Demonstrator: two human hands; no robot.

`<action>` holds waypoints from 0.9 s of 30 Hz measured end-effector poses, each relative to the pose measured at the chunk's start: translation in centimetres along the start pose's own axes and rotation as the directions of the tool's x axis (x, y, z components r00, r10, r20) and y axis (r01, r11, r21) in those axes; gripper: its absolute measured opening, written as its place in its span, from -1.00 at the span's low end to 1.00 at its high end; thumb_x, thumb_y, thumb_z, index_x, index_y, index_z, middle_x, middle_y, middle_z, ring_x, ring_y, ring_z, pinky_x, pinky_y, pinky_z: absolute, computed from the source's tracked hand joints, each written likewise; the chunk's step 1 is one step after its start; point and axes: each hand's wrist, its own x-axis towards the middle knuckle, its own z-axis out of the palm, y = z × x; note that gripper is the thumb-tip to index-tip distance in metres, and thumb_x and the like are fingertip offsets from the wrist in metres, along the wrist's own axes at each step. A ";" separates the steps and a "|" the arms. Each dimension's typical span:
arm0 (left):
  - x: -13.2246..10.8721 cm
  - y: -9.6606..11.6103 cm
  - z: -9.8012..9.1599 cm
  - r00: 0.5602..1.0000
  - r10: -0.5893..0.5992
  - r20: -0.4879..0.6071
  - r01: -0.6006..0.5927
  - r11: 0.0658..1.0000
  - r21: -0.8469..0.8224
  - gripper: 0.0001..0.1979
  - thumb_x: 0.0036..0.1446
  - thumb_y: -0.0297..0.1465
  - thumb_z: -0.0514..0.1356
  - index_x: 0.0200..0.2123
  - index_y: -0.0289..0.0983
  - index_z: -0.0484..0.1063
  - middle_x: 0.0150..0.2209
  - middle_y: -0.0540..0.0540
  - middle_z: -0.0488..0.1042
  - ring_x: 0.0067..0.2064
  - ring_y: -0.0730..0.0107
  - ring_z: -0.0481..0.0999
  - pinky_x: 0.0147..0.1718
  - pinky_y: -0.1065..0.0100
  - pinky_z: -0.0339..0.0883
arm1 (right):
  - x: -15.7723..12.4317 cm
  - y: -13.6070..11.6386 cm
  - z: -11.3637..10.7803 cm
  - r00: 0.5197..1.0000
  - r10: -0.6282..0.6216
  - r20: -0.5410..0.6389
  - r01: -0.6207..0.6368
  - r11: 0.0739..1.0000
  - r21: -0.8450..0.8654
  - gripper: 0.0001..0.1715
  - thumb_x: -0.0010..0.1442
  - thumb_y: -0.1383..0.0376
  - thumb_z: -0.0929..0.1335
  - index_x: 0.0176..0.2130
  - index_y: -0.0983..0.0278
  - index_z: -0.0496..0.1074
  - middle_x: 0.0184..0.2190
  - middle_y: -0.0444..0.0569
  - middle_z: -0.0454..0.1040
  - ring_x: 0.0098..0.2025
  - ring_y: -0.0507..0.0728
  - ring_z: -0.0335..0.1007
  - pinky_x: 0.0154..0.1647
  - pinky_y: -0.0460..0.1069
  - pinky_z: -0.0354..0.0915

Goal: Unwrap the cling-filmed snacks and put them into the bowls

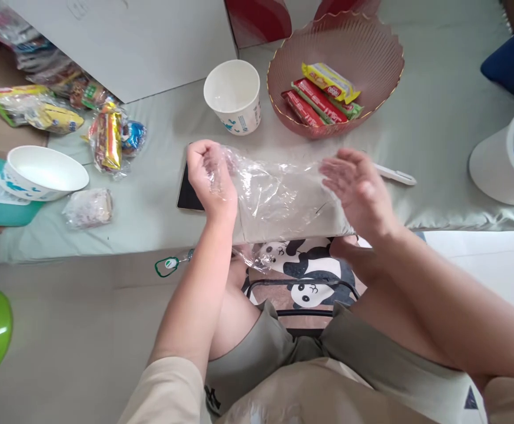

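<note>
My left hand (pixel 214 182) is closed around one end of a clear plastic bag (pixel 278 194). The crinkled film stretches across to the right above the edge of the cloth-covered surface, and a loose part hangs down. By the bag's other end is my right hand (pixel 359 191), its fingers stretched out and slightly blurred. Whether its fingertips touch the film I cannot tell. Under my left wrist a dark phone (pixel 188 193) shows in part. A white-handled item (pixel 395 175) lies partly hidden behind my right hand.
Beyond my hands stand a white paper cup (pixel 232 97) and a pink ribbed bowl (pixel 378 53) holding several wrapped snack bars (pixel 321 97). At left are a paper bowl (pixel 40 176), a wrapped block (pixel 88 208) and snack packets (pixel 110 138). A white bucket (pixel 493 159) stands right.
</note>
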 end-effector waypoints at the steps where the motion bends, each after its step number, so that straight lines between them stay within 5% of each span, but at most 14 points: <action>1: 0.1 -0.4 0.1 0.999 -0.015 -0.032 0.015 1.000 -0.010 -0.54 0.31 0.16 0.11 -0.26 -0.12 0.26 -0.46 0.06 0.27 -0.43 0.40 0.37 -0.45 0.31 0.23 | -0.1 0.2 0.5 0.996 0.059 0.069 -0.063 0.996 0.057 -0.10 0.16 -0.37 0.30 0.24 0.09 0.14 0.22 0.20 0.45 0.23 0.34 0.48 0.15 0.32 0.47; 4: 0.4 -1.7 0.1 0.995 -0.090 -0.047 0.088 0.995 -0.037 -0.53 0.34 0.18 0.04 -0.22 -0.11 0.22 -0.45 0.07 0.26 -0.42 0.43 0.37 -0.48 0.34 0.17 | -0.4 0.2 2.3 0.973 0.175 0.152 -0.200 0.965 0.171 -0.08 0.05 -0.14 0.52 0.22 0.08 0.14 0.11 0.13 0.53 0.13 0.27 0.54 0.10 0.26 0.51; 9: 0.6 -2.1 -0.7 0.987 -0.159 0.032 0.161 0.983 -0.083 -0.62 0.35 0.09 0.09 -0.18 -0.09 0.20 -0.42 0.06 0.30 -0.45 0.42 0.38 -0.45 0.34 0.25 | 0.4 -0.4 2.3 0.985 0.172 0.020 -0.173 0.983 0.064 -0.72 0.21 0.11 0.42 -0.15 0.16 0.34 -0.36 -0.10 0.48 -0.34 0.10 0.48 -0.28 0.08 0.47; 11: 0.6 -1.8 -1.0 0.985 -0.168 0.041 0.171 0.981 -0.090 -0.63 0.34 0.06 0.12 -0.19 -0.10 0.19 -0.43 0.08 0.28 -0.48 0.44 0.34 -0.47 0.36 0.23 | 1.0 -0.6 1.0 0.987 0.049 -0.151 -0.057 0.997 -0.046 -0.81 0.25 0.11 0.37 -0.22 0.15 0.33 -0.34 -0.07 0.47 -0.32 0.13 0.48 -0.26 0.11 0.47; 14: 0.4 -1.3 -1.1 0.982 -0.184 0.037 0.186 0.980 -0.071 -0.62 0.33 0.08 0.12 -0.20 -0.09 0.18 -0.43 0.08 0.25 -0.49 0.44 0.31 -0.51 0.37 0.19 | 1.7 -0.7 -0.7 0.946 -0.077 -0.313 0.049 0.994 -0.099 -0.70 0.28 0.03 0.32 -0.04 0.07 0.31 -0.13 0.05 0.52 -0.04 0.27 0.55 -0.09 0.22 0.49; 17: 0.2 -1.3 -0.9 0.976 -0.210 0.054 0.213 0.976 -0.055 -0.59 0.32 0.12 0.10 -0.21 -0.08 0.18 -0.42 0.06 0.26 -0.48 0.43 0.32 -0.50 0.36 0.21 | 1.5 -0.7 -0.5 0.983 -0.002 -0.185 0.020 0.995 0.095 -0.46 0.19 -0.03 0.39 0.08 0.03 0.23 0.03 0.08 0.53 0.12 0.31 0.52 0.01 0.26 0.48; 20: 0.1 -1.4 -0.6 0.978 -0.200 0.052 0.201 0.979 -0.012 -0.56 0.34 0.16 0.04 -0.20 -0.08 0.19 -0.42 0.05 0.28 -0.44 0.41 0.37 -0.47 0.36 0.25 | 1.0 -0.8 1.0 0.986 0.128 0.107 -0.146 0.971 0.187 -0.44 0.08 -0.03 0.49 -0.02 0.10 0.31 -0.19 0.00 0.58 -0.14 0.24 0.59 -0.15 0.18 0.52; 22: 0.1 -1.3 -0.5 0.983 -0.179 0.038 0.180 0.983 -0.028 -0.56 0.33 0.16 0.06 -0.19 -0.09 0.20 -0.44 0.06 0.27 -0.46 0.41 0.37 -0.48 0.36 0.24 | 1.0 -0.9 1.6 0.966 0.183 0.182 -0.204 0.974 0.102 -0.60 0.12 0.01 0.50 -0.18 0.15 0.38 -0.37 -0.08 0.52 -0.37 0.14 0.52 -0.33 0.09 0.49; 25: 0.2 -1.0 -0.8 0.984 -0.171 0.056 0.175 0.982 -0.077 -0.53 0.29 0.19 0.10 -0.16 -0.09 0.24 -0.45 0.07 0.27 -0.47 0.42 0.38 -0.47 0.37 0.23 | 1.4 -1.2 1.2 0.989 0.124 -0.084 -0.127 0.991 -0.033 -0.81 0.21 0.14 0.45 -0.28 0.18 0.43 -0.45 -0.14 0.46 -0.54 0.02 0.36 -0.51 -0.01 0.35; 27: 0.3 -0.8 -1.2 0.979 -0.179 0.102 0.189 0.977 -0.103 -0.50 0.26 0.21 0.13 -0.13 -0.09 0.29 -0.43 0.06 0.33 -0.41 0.42 0.44 -0.43 0.38 0.26 | 1.8 -1.3 0.3 0.948 0.029 -0.316 -0.057 0.995 -0.077 -0.93 0.21 0.27 0.44 -0.29 0.17 0.45 -0.49 -0.18 0.43 -0.59 -0.01 0.30 -0.56 -0.04 0.26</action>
